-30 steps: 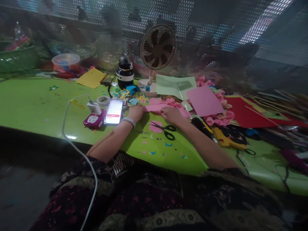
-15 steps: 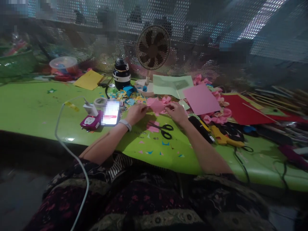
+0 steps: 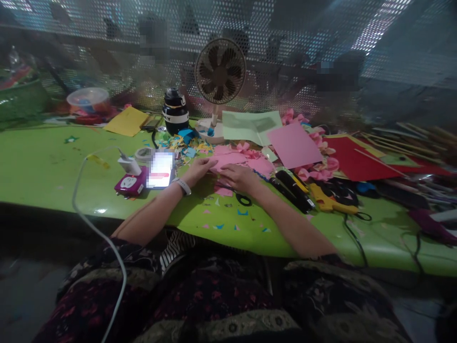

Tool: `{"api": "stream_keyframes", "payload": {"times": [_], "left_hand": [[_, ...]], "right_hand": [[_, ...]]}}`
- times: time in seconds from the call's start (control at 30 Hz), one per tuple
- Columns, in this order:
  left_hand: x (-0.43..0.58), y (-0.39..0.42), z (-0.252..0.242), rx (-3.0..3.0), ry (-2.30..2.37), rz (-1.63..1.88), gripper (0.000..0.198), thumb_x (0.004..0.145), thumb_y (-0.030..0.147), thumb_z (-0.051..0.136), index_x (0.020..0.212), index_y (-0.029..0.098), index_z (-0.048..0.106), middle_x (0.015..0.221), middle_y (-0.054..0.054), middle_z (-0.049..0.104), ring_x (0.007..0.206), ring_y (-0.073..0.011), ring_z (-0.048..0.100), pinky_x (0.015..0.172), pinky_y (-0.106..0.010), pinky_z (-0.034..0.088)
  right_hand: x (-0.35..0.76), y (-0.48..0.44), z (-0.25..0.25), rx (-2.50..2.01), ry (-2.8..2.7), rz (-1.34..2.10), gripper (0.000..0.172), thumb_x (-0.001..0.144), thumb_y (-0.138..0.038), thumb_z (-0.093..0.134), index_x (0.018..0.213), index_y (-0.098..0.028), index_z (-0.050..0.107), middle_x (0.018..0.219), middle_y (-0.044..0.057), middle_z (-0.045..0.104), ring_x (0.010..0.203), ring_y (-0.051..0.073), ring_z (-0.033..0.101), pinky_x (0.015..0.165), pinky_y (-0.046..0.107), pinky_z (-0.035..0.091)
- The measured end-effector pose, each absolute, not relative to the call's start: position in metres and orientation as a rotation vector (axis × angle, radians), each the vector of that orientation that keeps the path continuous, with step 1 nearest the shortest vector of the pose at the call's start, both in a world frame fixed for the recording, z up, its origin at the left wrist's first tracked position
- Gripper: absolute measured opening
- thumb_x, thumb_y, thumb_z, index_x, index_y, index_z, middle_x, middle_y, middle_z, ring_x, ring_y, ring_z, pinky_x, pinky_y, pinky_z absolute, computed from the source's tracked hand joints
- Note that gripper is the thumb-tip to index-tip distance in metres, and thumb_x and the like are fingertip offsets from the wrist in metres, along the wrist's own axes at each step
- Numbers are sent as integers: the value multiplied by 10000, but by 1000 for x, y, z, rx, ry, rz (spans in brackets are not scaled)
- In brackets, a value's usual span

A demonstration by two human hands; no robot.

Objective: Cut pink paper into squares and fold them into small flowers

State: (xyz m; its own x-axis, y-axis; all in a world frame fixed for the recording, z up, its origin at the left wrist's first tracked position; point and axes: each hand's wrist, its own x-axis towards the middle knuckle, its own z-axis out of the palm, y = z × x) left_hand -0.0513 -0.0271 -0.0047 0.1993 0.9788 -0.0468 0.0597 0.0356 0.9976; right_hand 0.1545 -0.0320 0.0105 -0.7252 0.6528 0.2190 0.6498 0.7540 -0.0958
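Centre frame: left hand (image 3: 197, 169) fingertips on small pink paper sheet (image 3: 228, 158), grip unclear. Right hand (image 3: 238, 176) flat, open, pressing it (black scissors (image 3: 243, 199) just below). Best pressed evenly, edges aligned.

Dim, soft-focus view, daylight through the perforated screen (image 3: 374, 28) behind, glare spot on the green table (image 3: 43, 166), bowed edges.
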Motion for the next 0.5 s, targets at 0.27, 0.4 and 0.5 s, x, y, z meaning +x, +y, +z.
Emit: {"api": "stream_keyframes", "payload": {"times": [0.27, 0.4, 0.5], "left_hand": [[-53, -12, -21, 1366, 1233, 1058, 188, 848, 338, 744, 822, 157, 698, 708, -6, 685, 673, -141, 618, 653, -245, 500], [-54, -11, -21, 1358, 1276, 1004, 167, 864, 315, 733, 831, 152, 719, 666, -6, 669, 641, -139, 606, 615, -234, 478], [-55, -11, -20, 1350, 1291, 972, 159, 867, 300, 728, 816, 150, 726, 655, -9, 666, 619, -142, 603, 602, -239, 469]], "right_hand": [[183, 1, 4, -1418, -2588, -44, 337, 1017, -231, 499, 1155, -96, 775, 1249, 171, 735, 1184, 276, 635, 1039, 410, 491], [191, 12, -1, -1447, -2670, -72, 361, 1027, -250, 495, 1204, -95, 770, 1300, 184, 703, 1227, 295, 606, 1090, 459, 453], [188, 14, -5, -1458, -2665, -90, 426, 1062, -326, 448, 1259, -105, 754, 1373, 188, 665, 1290, 302, 573, 1118, 467, 430]]}}
